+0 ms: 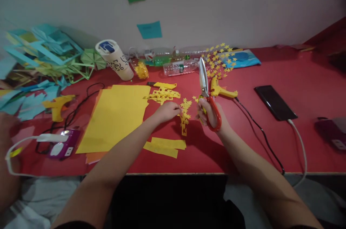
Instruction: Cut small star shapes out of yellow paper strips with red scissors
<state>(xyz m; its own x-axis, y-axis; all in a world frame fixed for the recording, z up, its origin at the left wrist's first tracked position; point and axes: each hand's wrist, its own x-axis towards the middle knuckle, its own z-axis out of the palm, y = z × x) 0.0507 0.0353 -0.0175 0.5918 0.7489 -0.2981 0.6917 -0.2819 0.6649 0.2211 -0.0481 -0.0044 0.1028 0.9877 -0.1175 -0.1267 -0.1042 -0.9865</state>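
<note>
My right hand (208,111) grips a pair of scissors (204,81) by the red handles, blades pointing up and away from me. A small yellow piece shows by its fingers, too covered to name. To the left, my left hand (169,111) has its fingertips pinched at a punched yellow paper strip (184,130) with star-shaped holes. Small yellow paper stars (186,105) lie in a heap beside those fingertips. Beyond the left hand are more punched strips (163,95) and a yellow utility knife (164,85). Two plain yellow strips (164,146) lie nearer me.
Yellow paper sheets (116,117) cover the table's left part. Glue guns (57,108) sit at either side, with cables. A phone (275,102) charges at right. Plastic bottles (181,67), a white tumbler (115,59) and folded paper shapes (45,48) stand along the wall. Another person's arm (9,153) is at far left.
</note>
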